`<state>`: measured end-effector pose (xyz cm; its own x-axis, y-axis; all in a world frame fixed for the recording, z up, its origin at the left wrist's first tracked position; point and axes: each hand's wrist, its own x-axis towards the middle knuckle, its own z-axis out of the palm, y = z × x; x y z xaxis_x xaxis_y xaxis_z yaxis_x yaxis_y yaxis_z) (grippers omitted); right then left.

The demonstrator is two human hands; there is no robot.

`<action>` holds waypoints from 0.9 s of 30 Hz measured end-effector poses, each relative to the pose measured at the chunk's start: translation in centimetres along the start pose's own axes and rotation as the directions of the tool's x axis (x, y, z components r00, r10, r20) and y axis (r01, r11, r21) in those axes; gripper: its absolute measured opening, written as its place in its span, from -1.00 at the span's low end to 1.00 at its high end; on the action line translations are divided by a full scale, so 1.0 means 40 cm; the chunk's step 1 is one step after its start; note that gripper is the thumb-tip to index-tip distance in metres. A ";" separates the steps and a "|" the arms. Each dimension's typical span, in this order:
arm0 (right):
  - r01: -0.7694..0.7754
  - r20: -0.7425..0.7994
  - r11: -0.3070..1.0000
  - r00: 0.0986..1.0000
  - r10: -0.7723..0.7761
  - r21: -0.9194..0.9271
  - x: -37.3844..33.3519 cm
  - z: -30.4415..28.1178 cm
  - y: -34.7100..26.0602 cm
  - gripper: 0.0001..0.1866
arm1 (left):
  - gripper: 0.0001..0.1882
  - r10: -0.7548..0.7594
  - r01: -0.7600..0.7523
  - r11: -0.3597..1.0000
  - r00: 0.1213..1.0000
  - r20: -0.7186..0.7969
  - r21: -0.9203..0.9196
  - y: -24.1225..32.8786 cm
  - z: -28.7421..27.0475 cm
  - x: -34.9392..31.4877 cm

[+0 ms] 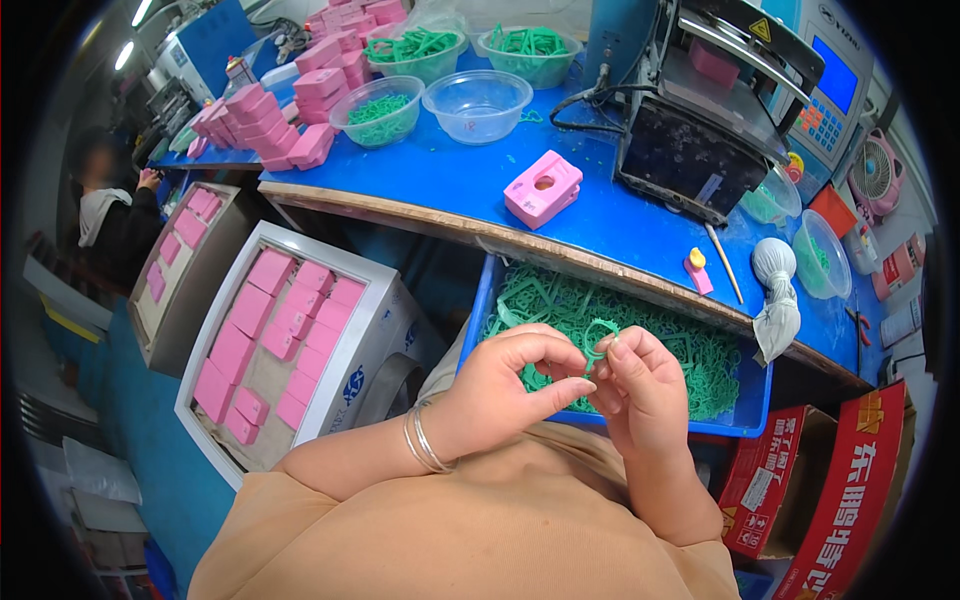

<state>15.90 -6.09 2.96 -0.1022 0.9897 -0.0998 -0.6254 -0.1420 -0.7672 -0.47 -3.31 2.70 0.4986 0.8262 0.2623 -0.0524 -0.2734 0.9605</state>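
Note:
A thin green ring-shaped piece (598,332), with ragged edges, is held up in front of me. My right hand (645,385) pinches its right side between thumb and fingers. From the other side my left hand (520,375), with two bangles on its wrist, has its curled fingers at the ring's lower end; the exact contact is partly hidden. Beneath both hands is a blue bin (755,405) heaped with green scraps (690,365). On the blue bench (430,190) beyond lies a pink block mould (543,190) with a hole in its top.
Clear bowls (478,108), several with green pieces, line the bench back beside stacked pink blocks (265,125). A press machine (700,130) stands at right, near a wooden stick (725,265) and a cloth-wrapped bundle (775,290). Left is a tray of pink blocks (250,300); red cartons (770,480) stand lower right.

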 end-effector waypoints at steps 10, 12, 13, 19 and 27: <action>0.201 -0.094 0.959 0.970 -0.223 -0.198 0.007 -0.014 0.014 -0.84 | -0.89 0.579 -0.045 0.645 0.680 -0.450 0.763 -0.003 -0.273 0.161; 0.213 -0.095 0.956 0.967 -0.235 -0.203 0.009 -0.023 0.014 -0.83 | -0.84 0.575 0.123 0.558 0.656 -0.489 0.821 0.010 -0.405 0.212; 0.208 -0.087 0.956 0.969 -0.230 -0.208 0.011 -0.026 0.017 -0.83 | -0.81 0.578 0.196 0.497 0.652 -0.491 0.845 0.007 -0.462 0.234; 0.282 -0.121 0.884 0.930 -0.347 -0.373 0.042 -0.039 0.009 -0.88 | -0.46 0.464 0.331 0.362 0.747 -0.476 0.872 -0.015 -0.475 0.311; -0.144 0.402 -0.551 0.539 -0.740 -0.822 0.127 -0.129 -0.136 -0.69 | -0.17 0.208 0.065 0.392 0.965 -0.157 0.918 -0.041 -0.144 0.272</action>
<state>22.77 -0.19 3.33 0.0972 0.6321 0.7688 0.9952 -0.0513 -0.0837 0.06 8.98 4.51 0.3343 0.8184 0.4674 0.8061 -0.5052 0.3082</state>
